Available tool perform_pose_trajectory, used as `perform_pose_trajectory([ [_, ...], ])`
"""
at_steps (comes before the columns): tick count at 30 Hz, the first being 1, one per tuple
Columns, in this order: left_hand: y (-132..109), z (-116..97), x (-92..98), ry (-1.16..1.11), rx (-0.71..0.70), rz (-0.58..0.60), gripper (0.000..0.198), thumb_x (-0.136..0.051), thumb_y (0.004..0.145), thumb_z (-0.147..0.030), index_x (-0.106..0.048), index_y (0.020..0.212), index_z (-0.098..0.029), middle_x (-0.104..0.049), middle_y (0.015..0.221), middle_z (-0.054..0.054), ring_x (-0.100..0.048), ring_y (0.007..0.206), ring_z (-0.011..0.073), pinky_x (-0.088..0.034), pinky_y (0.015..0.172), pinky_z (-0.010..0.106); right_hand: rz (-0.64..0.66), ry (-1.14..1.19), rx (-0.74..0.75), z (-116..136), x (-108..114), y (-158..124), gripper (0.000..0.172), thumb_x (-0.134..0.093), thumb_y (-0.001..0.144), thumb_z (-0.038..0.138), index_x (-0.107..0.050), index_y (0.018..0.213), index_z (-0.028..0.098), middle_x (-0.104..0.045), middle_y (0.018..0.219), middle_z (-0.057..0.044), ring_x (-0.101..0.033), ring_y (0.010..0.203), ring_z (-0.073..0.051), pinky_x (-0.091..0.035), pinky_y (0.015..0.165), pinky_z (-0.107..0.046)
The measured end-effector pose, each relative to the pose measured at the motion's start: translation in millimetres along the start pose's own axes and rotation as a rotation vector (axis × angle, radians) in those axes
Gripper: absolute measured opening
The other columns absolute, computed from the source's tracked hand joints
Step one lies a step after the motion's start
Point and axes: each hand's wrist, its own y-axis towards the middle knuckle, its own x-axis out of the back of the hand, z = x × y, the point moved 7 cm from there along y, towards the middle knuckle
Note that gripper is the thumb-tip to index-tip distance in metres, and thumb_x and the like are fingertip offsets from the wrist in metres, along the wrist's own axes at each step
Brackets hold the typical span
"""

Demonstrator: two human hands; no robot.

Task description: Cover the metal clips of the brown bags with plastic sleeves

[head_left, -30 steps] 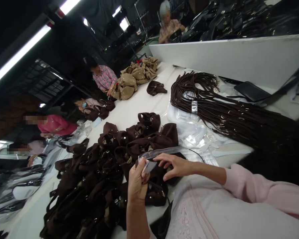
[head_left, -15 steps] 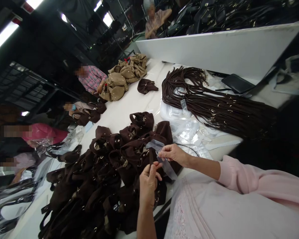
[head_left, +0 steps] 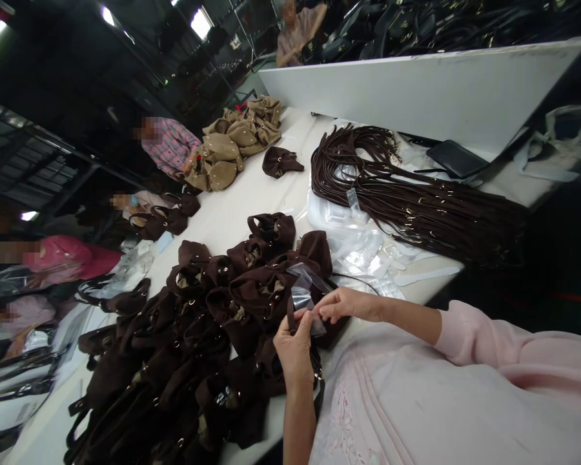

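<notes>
My left hand [head_left: 296, 349] and my right hand [head_left: 341, 303] meet just above the near edge of a pile of dark brown cloth bags [head_left: 198, 323]. Both pinch a small clear plastic sleeve [head_left: 304, 292] that sticks up between them. A dark brown strap end seems to sit under my left fingers, though I cannot tell whether it is inside the sleeve. My right arm wears a pale pink sleeve [head_left: 503, 349].
A long bundle of brown straps [head_left: 416, 200] lies on clear plastic bags [head_left: 363, 248] to the right. Tan bags [head_left: 232, 139] and one brown bag [head_left: 278, 161] lie farther along the white table [head_left: 232, 219]. Several people work along the left side; a white partition [head_left: 416, 97] stands behind.
My hands have come together and moved right and up over the pile. The clear sleeve, loosely held a second ago, is now pinched upright between both hands.
</notes>
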Motion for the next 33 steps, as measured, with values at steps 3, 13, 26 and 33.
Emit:
perform_pose_trajectory([
  [3,2,2,-6.0,0.053,-0.026,0.026,0.040,-0.081,0.065,-0.039,-0.069,0.089,-0.009,-0.063,0.066,0.001,-0.038,0.047,0.0035,-0.027,0.045,0.017,0.008,-0.067,0.014,-8,-15,-5,0.044,-0.081,0.072,0.047,-0.075,0.099,0.013,-0.068,0.087,-0.004,-0.057,0.080,-0.013,-0.045,0.072,-0.022],
  [13,-8,-12,-0.7,-0.008,-0.104,0.121,0.055,-0.050,0.090,-0.054,-0.056,0.122,-0.010,-0.067,0.078,0.007,-0.032,0.044,0.0023,-0.020,0.041,0.016,-0.351,0.034,0.055,-9,17,-1,0.038,-0.087,0.063,0.044,-0.074,0.075,0.010,-0.062,0.063,-0.002,-0.048,0.059,-0.009,-0.035,0.056,-0.021],
  [26,-30,0,-1.6,0.237,-0.273,0.340,0.040,-0.052,0.093,-0.045,-0.061,0.119,-0.016,-0.068,0.084,0.005,-0.053,0.060,0.0096,-0.047,0.062,0.023,-0.043,0.889,0.004,-3,1,11,0.036,-0.086,0.072,0.034,-0.065,0.092,0.013,-0.063,0.112,-0.009,-0.060,0.098,-0.015,-0.053,0.082,-0.022],
  [33,-31,32,-11.2,0.352,-0.123,0.495,0.042,-0.051,0.093,-0.046,-0.060,0.117,-0.014,-0.069,0.089,0.007,-0.055,0.067,0.0110,-0.047,0.069,0.024,-0.120,0.778,0.192,35,9,12,0.040,-0.087,0.070,0.038,-0.070,0.094,0.011,-0.069,0.099,-0.005,-0.064,0.087,-0.011,-0.054,0.080,-0.021],
])
